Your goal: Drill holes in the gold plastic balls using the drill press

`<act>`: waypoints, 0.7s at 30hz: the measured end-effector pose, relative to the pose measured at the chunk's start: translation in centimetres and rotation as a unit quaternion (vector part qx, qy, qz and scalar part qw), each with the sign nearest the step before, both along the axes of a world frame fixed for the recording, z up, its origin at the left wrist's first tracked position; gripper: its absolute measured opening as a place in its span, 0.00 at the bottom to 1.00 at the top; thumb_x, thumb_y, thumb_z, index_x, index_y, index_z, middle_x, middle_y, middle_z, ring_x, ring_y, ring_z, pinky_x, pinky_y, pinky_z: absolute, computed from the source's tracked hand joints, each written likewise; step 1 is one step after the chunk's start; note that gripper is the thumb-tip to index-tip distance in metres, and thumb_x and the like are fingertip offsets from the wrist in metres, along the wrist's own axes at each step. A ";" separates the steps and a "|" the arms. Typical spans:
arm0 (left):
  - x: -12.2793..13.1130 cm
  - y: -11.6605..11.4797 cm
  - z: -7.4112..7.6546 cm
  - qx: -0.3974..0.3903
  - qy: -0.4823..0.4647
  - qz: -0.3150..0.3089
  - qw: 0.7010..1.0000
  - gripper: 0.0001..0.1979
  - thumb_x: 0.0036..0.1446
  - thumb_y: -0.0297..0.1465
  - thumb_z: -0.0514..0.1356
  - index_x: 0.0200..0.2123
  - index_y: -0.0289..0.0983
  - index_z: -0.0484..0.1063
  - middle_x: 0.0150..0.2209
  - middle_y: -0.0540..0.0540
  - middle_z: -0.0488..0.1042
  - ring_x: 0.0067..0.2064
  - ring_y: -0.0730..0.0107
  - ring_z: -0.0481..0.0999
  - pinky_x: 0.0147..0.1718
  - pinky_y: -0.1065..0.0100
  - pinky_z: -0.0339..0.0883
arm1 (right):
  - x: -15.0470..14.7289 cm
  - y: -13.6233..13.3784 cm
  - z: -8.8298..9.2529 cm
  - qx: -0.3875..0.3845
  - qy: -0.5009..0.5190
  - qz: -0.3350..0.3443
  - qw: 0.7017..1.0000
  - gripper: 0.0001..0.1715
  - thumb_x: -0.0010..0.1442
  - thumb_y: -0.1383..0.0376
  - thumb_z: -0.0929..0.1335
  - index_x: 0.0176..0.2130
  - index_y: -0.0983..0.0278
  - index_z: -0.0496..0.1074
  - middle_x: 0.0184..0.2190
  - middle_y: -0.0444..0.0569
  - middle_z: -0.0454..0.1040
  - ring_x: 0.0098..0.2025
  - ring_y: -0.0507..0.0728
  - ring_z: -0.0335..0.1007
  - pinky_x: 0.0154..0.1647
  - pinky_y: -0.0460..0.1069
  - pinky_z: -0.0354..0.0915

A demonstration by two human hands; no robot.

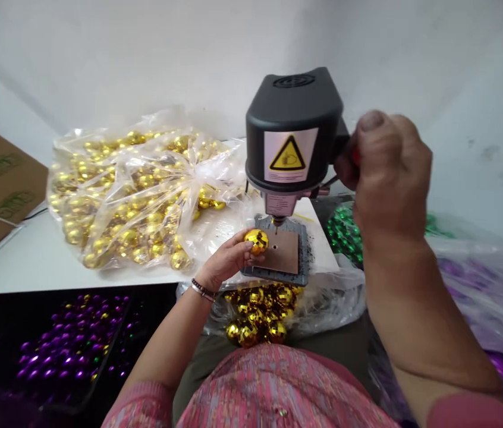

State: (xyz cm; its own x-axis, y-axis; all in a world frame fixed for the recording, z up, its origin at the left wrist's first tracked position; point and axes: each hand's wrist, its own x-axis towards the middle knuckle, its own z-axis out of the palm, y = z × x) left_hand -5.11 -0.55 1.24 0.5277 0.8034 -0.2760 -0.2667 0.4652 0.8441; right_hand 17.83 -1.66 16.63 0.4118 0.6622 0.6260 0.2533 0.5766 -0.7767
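Between the fingers of my left hand [229, 257] is a shiny gold mirror-tiled ball [257, 241], held at the left edge of the drill press base [304, 272]. A brown board [286, 252] with a small dark hole lies on that base. Above it, the thin drill bit [276, 228] points down from the black drill press head [294, 119], apart from the ball. My right hand [392, 166] is closed around the press's lever handle [350, 156] on the right side; a bit of red shows beside the thumb.
A clear plastic bag of gold balls [122, 202] covers much of the white table [6, 261]. More gold balls [255, 315] lie in plastic on my lap. Purple balls [68, 339] are at lower left, green balls [345, 232] at right. A cardboard box [6, 172] stands far left.
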 end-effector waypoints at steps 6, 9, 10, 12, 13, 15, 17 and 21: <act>0.3 0.3 -0.4 0.023 -0.014 0.020 0.999 0.31 0.44 0.30 0.76 0.52 0.38 0.75 0.43 0.46 0.80 0.37 0.71 0.78 0.30 0.74 0.66 | 0.6 2.5 1.8 -0.051 0.105 0.097 0.988 0.21 0.62 0.52 0.69 0.29 0.62 0.60 0.22 0.37 0.58 0.20 0.43 0.55 0.21 0.42 0.57; 0.2 0.0 -0.6 0.027 -0.032 0.016 0.999 0.31 0.43 0.33 0.76 0.52 0.39 0.75 0.43 0.46 0.79 0.37 0.71 0.76 0.31 0.73 0.66 | 0.6 2.6 1.9 -0.053 0.118 0.101 0.986 0.19 0.62 0.54 0.69 0.29 0.62 0.61 0.23 0.38 0.60 0.19 0.43 0.55 0.21 0.44 0.60; 0.2 -0.1 -0.7 0.031 -0.037 0.019 0.999 0.31 0.43 0.34 0.76 0.52 0.39 0.74 0.43 0.46 0.78 0.38 0.70 0.76 0.32 0.72 0.67 | 0.6 2.5 1.9 -0.054 0.116 0.096 0.987 0.19 0.62 0.54 0.69 0.29 0.63 0.61 0.23 0.38 0.60 0.20 0.43 0.56 0.21 0.43 0.59; 0.4 -0.6 -0.9 0.056 -0.027 0.035 0.997 0.34 0.42 0.34 0.77 0.53 0.41 0.73 0.44 0.46 0.78 0.40 0.70 0.76 0.36 0.71 0.69 | 0.6 2.3 1.9 -0.054 0.112 0.090 0.988 0.18 0.62 0.53 0.69 0.30 0.63 0.63 0.23 0.38 0.60 0.20 0.43 0.56 0.21 0.43 0.58; 0.6 -0.8 -0.9 0.079 -0.009 0.040 0.996 0.35 0.41 0.33 0.77 0.54 0.41 0.72 0.45 0.46 0.77 0.42 0.69 0.76 0.39 0.70 0.70 | 0.6 2.3 1.8 -0.052 0.109 0.091 0.988 0.19 0.62 0.53 0.69 0.31 0.64 0.63 0.24 0.39 0.60 0.21 0.43 0.56 0.21 0.42 0.57; 0.9 -1.4 -0.9 0.146 0.058 0.045 0.987 0.36 0.41 0.31 0.76 0.55 0.41 0.71 0.47 0.46 0.76 0.45 0.67 0.76 0.45 0.67 0.72 | 0.7 2.3 1.6 -0.048 0.101 0.094 0.989 0.20 0.62 0.51 0.68 0.31 0.64 0.63 0.24 0.38 0.60 0.21 0.43 0.56 0.21 0.42 0.56; 1.2 -1.8 -0.8 0.236 0.151 0.054 0.958 0.35 0.42 0.30 0.75 0.55 0.40 0.72 0.50 0.44 0.73 0.51 0.62 0.75 0.51 0.62 0.71 | 0.9 2.3 1.4 -0.044 0.090 0.095 0.990 0.21 0.62 0.50 0.68 0.30 0.63 0.62 0.22 0.38 0.60 0.20 0.43 0.56 0.21 0.43 0.57; 1.3 -2.2 -0.7 0.354 0.274 0.062 0.892 0.33 0.44 0.32 0.74 0.55 0.41 0.73 0.54 0.42 0.71 0.58 0.55 0.71 0.59 0.55 0.68 | 0.9 2.5 1.2 -0.044 0.088 0.094 0.991 0.21 0.62 0.50 0.68 0.29 0.63 0.62 0.20 0.37 0.58 0.19 0.44 0.55 0.20 0.44 0.56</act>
